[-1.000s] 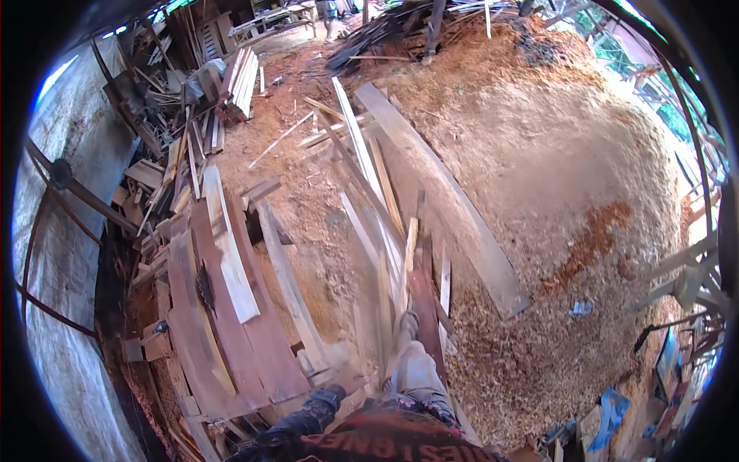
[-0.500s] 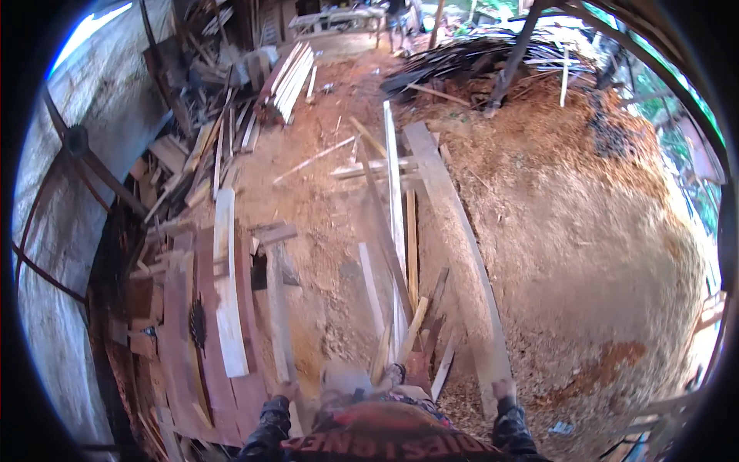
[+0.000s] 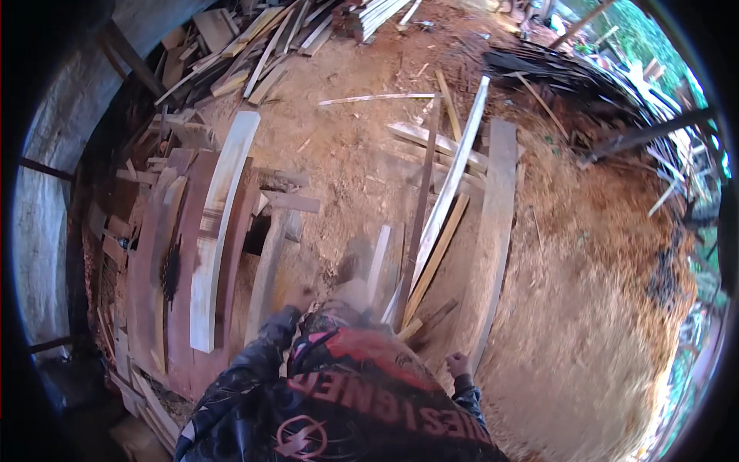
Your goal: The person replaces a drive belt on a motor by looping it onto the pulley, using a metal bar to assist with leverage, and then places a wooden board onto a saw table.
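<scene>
My right hand (image 3: pixel 458 363) hangs low at my right side, its fingers curled into a fist with nothing visible in it. Just beyond it lies a long wide plank (image 3: pixel 496 208) on the ground; I cannot tell whether they touch. My left hand (image 3: pixel 302 297) is in front of my body, smeared by motion, and its fingers cannot be made out. Close to it are the near end of a grey board (image 3: pixel 265 269) and a short pale strip of wood (image 3: pixel 379 262). Farther left, a long pale board (image 3: pixel 225 208) rests on reddish-brown boards (image 3: pixel 185 308).
Ahead lie a white-edged board (image 3: pixel 456 181), a yellowish batten (image 3: pixel 439 254) and a dark narrow board (image 3: pixel 423 192). Scrap wood (image 3: pixel 246 58) is heaped at far left. A sawdust mound (image 3: pixel 585 308) rises on the right, with dark strips (image 3: pixel 570 77) piled behind. A post (image 3: pixel 654 135) leans there.
My view has tilted down and swung left, so the boards sit differently and more of my shirt shows. My left hand has come in front of my body; my right hand stays near the wide plank.
</scene>
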`<state>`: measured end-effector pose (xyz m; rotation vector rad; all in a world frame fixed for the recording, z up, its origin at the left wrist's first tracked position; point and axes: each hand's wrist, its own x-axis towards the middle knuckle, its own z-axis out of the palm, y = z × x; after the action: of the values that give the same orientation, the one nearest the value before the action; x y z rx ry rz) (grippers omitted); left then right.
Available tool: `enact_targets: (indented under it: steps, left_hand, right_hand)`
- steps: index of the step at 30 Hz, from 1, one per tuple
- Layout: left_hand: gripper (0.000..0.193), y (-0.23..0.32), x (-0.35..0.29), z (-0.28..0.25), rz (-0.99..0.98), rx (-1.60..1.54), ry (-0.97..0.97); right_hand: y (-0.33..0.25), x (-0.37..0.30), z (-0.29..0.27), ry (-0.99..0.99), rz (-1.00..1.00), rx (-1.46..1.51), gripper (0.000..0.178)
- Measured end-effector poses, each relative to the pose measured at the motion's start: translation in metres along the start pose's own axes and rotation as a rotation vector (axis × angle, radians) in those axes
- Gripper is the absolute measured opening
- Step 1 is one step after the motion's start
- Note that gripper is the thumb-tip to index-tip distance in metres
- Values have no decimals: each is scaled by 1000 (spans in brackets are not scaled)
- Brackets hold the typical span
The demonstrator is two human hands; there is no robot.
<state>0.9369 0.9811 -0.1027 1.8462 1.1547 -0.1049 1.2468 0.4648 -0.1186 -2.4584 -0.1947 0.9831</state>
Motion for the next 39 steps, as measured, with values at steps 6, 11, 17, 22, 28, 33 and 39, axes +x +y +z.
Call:
enact_targets:
  steps: [6, 11, 17, 22, 28, 33, 39]
  left_hand:
    - [28, 346, 94, -211, 440, -776, -247]
    - [51, 523, 111, -329, 1323, -1147, -527]
    - [43, 590, 222, -364, 1763, -1322, -47]
    - [36, 609, 321, -427, 1946, -1284, -12]
    - [28, 577, 368, -486, 1764, -1437, 356]
    - [30, 525, 430, -540, 1923, -1351, 485]
    - [38, 407, 484, -669, 2024, -1177, 236]
  right_hand:
    - [-99, 73, -37, -237, 488, 209, 18]
    - [-168, 185, -56, -269, 593, 283, 19]
    - [-227, 419, -56, -571, 295, 24, 20]
    - [-395, 657, -159, -359, -804, -949, 17]
    - [-759, 706, -116, -300, -193, 69, 11]
    - [-950, 699, -6, -359, -375, -296, 19]
    - [-1085, 699, 182, -476, -876, -608, 23]
